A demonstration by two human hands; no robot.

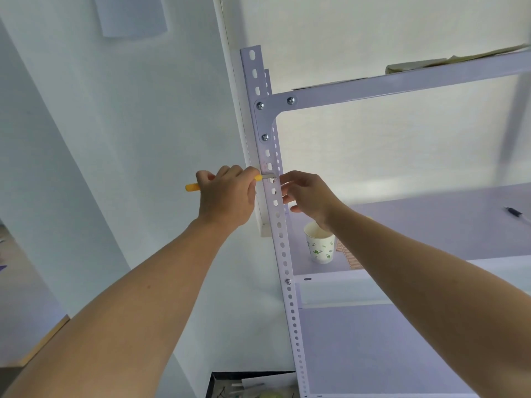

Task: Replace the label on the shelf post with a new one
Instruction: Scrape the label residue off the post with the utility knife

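Note:
A white perforated shelf post [280, 234] runs up the middle of the view. My left hand [228, 196] is shut on a yellow-handled scraper [193, 187], whose metal blade [268, 177] lies flat against the post. Around the blade the post shows faint scuffed residue [267, 167]; no whole label is visible there. My right hand [309, 195] rests against the right side of the post just below the blade, fingers apart and holding nothing.
A paper cup [320, 245] with green print stands on the shelf [431, 225] behind my right wrist. A pen [515, 212] lies at the shelf's far right. A black tray [250, 384] of small items sits at the bottom. The upper shelf rail [402, 84] crosses above.

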